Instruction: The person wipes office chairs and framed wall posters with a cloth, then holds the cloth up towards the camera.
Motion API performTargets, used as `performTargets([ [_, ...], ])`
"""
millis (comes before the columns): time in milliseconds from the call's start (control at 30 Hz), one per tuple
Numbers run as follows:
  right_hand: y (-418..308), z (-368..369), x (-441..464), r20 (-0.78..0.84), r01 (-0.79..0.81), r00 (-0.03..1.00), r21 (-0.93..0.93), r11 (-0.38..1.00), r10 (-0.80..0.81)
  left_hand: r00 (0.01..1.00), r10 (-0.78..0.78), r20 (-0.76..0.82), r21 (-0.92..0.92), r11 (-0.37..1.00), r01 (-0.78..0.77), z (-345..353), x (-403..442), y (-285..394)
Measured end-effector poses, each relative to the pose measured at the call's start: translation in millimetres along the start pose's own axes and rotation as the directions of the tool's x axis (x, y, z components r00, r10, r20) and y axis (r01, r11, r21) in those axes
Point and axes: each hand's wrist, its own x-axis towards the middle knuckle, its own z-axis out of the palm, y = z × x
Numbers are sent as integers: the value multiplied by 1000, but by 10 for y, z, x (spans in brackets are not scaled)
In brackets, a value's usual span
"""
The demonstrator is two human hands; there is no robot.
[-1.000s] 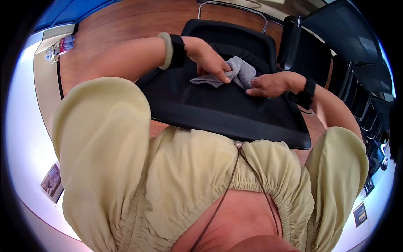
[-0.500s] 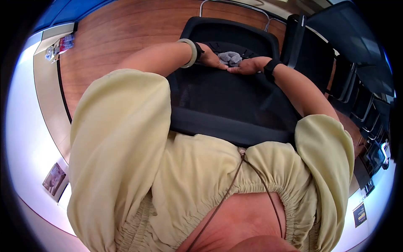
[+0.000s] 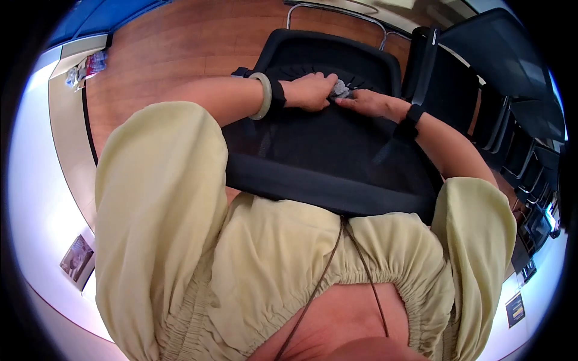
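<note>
A small crumpled grey cloth [image 3: 341, 88] is bunched between my two hands over a black chair [image 3: 325, 189]. My left hand [image 3: 310, 91] comes in from the left with its fingers curled over the cloth's left side. From the right, my right hand [image 3: 370, 103] pinches the cloth's right end, its thumb pointing left. Parts of the fingers and the cloth's underside are hidden. A pale bangle [image 3: 263, 96] and a black band circle my left wrist, and a black band [image 3: 412, 115] is on my right wrist.
The chair's back frame lies between my torso and my hands. More black chairs [image 3: 451, 84] stand in a row on the right. Wooden floor [image 3: 168, 54] spreads to the left, bordered by a pale wall [image 3: 45, 180]. A metal chair leg [image 3: 337, 9] shows at the far side.
My left hand has turned and closed over the cloth, its wrist shifting nearer to me. My right hand has moved slightly right and down. The cloth is more covered and squeezed.
</note>
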Motion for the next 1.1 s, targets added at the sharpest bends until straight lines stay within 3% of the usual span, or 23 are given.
performTargets([
  [100,-124,-10,-116,-27,-2,1000,24,1000,3,1000,25,-3,-8,1000,-25,20,81,-141],
  [167,-5,20,54,17,50,999,24,998,-51,996,88,-10,-6,996,-88,36,151,-219],
  [300,15,34,216,43,-7,999,-97,995,11,960,280,21,104,954,-280,-7,192,-381],
  [400,-201,43,409,115,19,993,-50,999,-13,957,274,95,174,942,-287,-33,28,-719],
  [500,-392,9,507,104,45,994,-47,998,-40,964,98,245,266,950,-164,-274,-264,-699],
  [667,-635,-62,491,169,54,984,-5,999,-52,955,54,292,320,935,-150,-322,-409,-732],
  [767,-309,115,1119,233,463,853,76,883,-467,925,33,378,331,929,-169,-421,-391,-748],
  [833,-532,143,838,186,408,900,-39,912,-394,909,33,415,305,937,-173,-422,-423,-837],
  [933,-871,141,304,199,398,904,-65,915,-379,823,-49,566,287,947,-141,-707,-635,-515],
  [967,-929,151,170,218,406,896,-50,912,-387,754,-195,627,323,946,-23,-779,-675,-378],
  [1067,-990,218,-94,334,578,753,74,812,-567,601,-18,799,81,994,-77,-841,-876,-315],
  [1100,-1006,221,-249,361,628,679,166,760,-639,538,68,840,-91,996,17,-879,-968,-240],
])
